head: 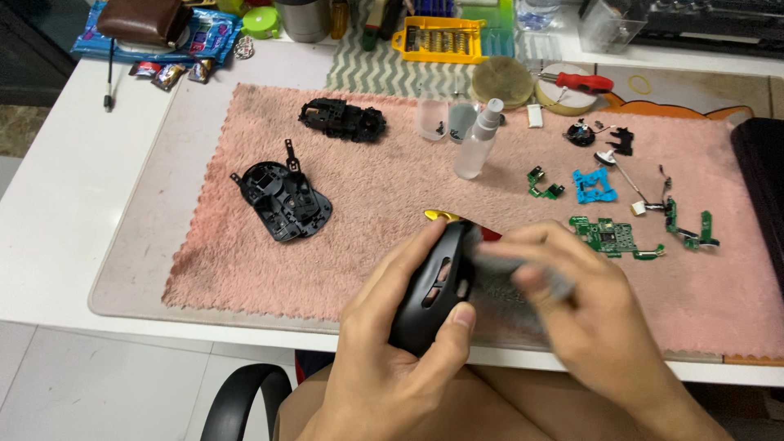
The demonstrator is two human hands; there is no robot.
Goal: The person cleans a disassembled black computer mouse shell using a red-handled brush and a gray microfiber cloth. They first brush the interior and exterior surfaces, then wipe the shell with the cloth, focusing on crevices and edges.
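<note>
My left hand (392,343) grips a black computer-mouse top shell (437,286), held on edge over the near side of a pink towel mat (245,261). My right hand (592,314) presses a grey cloth (498,273) against the shell's inner side; the fingers are blurred. A yellow and red tool (445,216) pokes out just behind the shell.
On the mat lie a black mouse base (286,200), another black mouse part (343,120), a small spray bottle (478,139), green circuit boards (608,237), a blue plastic piece (592,185) and small cables. A yellow screwdriver-bit case (441,39) and red-handled screwdriver (580,82) sit behind.
</note>
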